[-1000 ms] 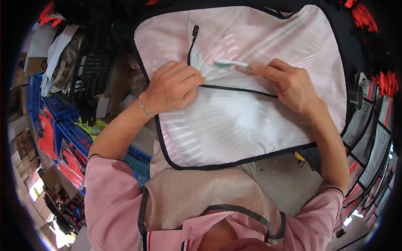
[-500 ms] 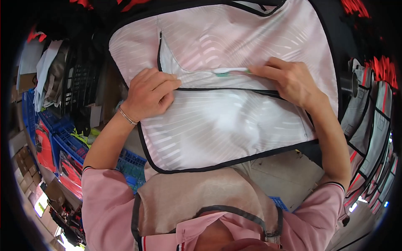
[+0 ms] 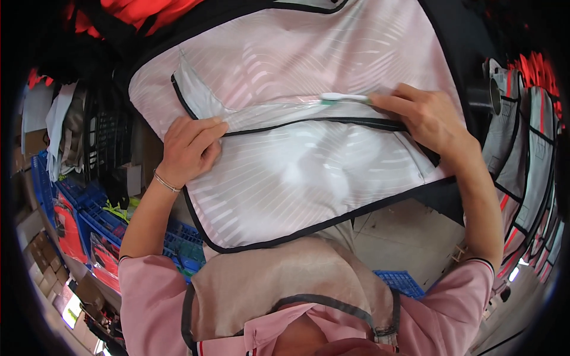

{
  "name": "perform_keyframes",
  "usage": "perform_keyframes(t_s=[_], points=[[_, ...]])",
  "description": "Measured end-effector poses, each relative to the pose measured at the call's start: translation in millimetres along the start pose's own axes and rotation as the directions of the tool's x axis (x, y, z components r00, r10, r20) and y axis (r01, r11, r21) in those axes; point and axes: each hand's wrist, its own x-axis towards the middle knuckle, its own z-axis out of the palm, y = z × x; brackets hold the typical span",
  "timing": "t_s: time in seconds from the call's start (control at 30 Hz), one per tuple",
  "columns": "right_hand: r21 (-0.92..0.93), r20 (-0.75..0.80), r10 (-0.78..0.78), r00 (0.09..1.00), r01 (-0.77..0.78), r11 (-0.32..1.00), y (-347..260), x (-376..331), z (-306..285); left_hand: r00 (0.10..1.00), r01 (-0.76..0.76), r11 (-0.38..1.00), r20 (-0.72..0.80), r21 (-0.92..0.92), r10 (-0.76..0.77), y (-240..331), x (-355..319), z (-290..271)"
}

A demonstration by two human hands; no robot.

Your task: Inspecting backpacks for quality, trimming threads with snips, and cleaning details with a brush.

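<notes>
A large pale pink and white patterned fabric piece [image 3: 285, 190] with black-bound edges lies spread before me. A black-edged pocket flap [image 3: 255, 118] crosses its middle. My left hand [image 3: 189, 151] has its fingers curled and pressed together on the fabric at the left end of the flap's black edging. My right hand [image 3: 424, 121] is closed around a white toothbrush [image 3: 347, 97], mostly hiding its handle. The green bristles rest against the pale strip above the black edging, right of the middle. The right hand's lower fingers lie over the flap's right end.
Blue plastic crates [image 3: 101, 204] with red wrapped items stand at lower left, near a black crate [image 3: 107, 139]. At right hang several grey pieces with black and red strips [image 3: 528, 154]. A dark metal cylinder [image 3: 490, 97] sits beside the fabric's right edge.
The fabric has shifted left in view, and my left hand has moved left and slightly down with it. My right hand has carried the toothbrush rightward along the strip.
</notes>
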Motion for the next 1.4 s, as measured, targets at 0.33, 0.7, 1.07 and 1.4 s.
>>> perform_keyframes(t_s=[0.33, 0.7, 1.07, 1.4], points=[[-0.101, 0.003, 0.211, 0.977, -0.21, 0.973, -10, -51, -7, 1.0, -0.001, 0.989, -0.011, -0.149, 0.0, 101, 114, 1], [-0.081, 0.078, 0.399, 0.913, -0.393, 0.916, -43, -100, -41, 0.995, -0.097, 0.878, -0.046, -0.469, 0.085, 108, 112, 105], [-0.003, 0.06, 0.407, 0.911, -0.408, 0.913, -34, -92, -25, 0.995, 0.06, 0.765, 0.102, -0.641, 0.007, 142, 153, 117], [-0.03, 0.053, 0.525, 0.849, -0.524, 0.851, -62, -112, -32, 0.961, -0.195, 0.651, -0.011, -0.733, 0.276, 143, 143, 116]])
